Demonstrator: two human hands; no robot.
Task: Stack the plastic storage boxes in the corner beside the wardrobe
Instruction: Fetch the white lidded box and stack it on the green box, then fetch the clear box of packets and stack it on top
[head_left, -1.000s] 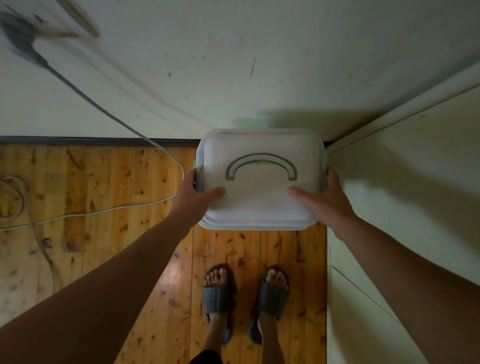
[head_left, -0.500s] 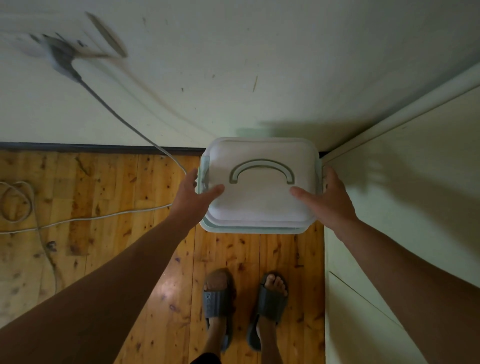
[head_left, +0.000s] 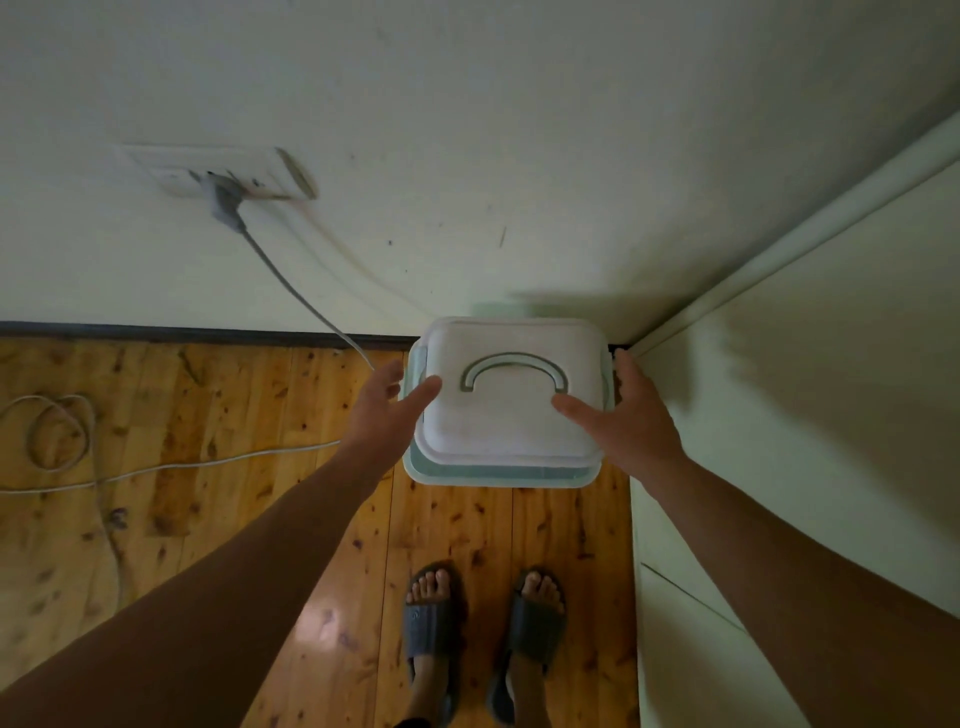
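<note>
Two slippered feet (head_left: 480, 639) stand on the wooden floor (head_left: 208, 493) just short of the upper storage box (head_left: 511, 400). Your left hand (head_left: 384, 410) and right hand (head_left: 628, 415) flank it, fingers spread and loose. It sits atop the lower storage box (head_left: 498, 474), beside the wardrobe (head_left: 779, 493). Beyond it, a plug (head_left: 226, 200) hangs in the wall socket.

Head view looks steeply down — perhaps slightly forward — over the floor (head_left: 208, 493).

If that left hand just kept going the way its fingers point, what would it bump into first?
Most likely the white storage box: the left hand is open beside its left edge, thumb already over the lid. Depth is hard to judge from above.
</note>
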